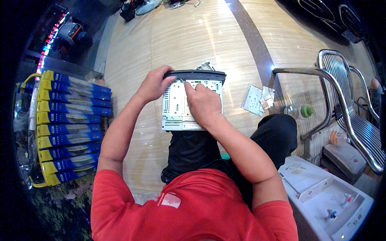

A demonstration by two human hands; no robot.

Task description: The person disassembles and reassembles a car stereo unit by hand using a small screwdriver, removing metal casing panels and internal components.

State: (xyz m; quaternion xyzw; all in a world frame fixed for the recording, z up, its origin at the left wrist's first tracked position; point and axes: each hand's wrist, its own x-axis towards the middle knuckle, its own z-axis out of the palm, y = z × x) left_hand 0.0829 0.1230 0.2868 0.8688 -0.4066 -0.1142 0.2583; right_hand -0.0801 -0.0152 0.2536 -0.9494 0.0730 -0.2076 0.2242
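Observation:
A boxy car stereo (173, 105) with a bare metal chassis rests on my thigh, its black front panel (198, 75) turned away from me. My left hand (154, 85) is closed round the left end of that panel, thumb on the near side. My right hand (204, 105) lies over the right half of the chassis, fingers curled. Its index finger presses toward the seam behind the panel, at a slim metallic tool (181, 80) whose exact kind I cannot make out. Beyond the panel, a metal part (206, 66) shows on the floor.
On the floor to the right lie a perforated metal plate (252, 99) and a smaller metal piece (267, 99). A green-capped bottle (306, 111) stands near a chrome chair (335, 72). A white water dispenser (345, 217) is at lower right. Blue-yellow packages (68, 118) hang at left.

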